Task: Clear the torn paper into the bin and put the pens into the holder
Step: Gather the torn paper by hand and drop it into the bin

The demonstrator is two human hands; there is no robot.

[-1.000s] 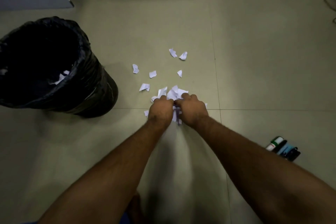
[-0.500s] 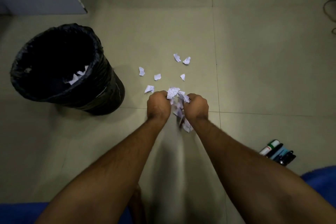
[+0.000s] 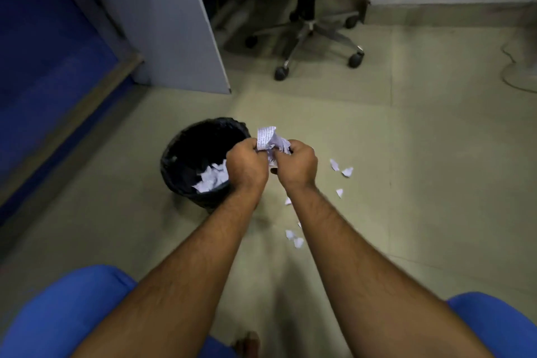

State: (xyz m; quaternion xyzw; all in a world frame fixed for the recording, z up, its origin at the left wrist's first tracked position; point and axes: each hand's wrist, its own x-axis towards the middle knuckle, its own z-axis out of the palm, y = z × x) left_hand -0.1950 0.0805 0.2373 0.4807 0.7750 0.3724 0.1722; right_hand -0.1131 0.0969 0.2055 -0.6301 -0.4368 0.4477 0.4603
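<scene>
White printed paper wad [image 3: 271, 141], crumpled, pinched between left hand [image 3: 247, 167], right hand [image 3: 296, 166]

Both hands up off the floor, left hand [image 3: 247, 167] and right hand [image 3: 296, 167] gripping one bunch of torn paper [image 3: 270, 139] between them, just right of the bin [image 3: 177, 154] rim. Bin has a black liner, white scraps [image 3: 210, 179] already inside. Loose scraps [image 3: 341, 170] on the floor tiles [image 3: 421, 183] right of the hands, more [image 3: 293, 237] between the forearms. Office chair base [image 3: 311, 38] at far edge; image soft there, probably five castors.
</scene>
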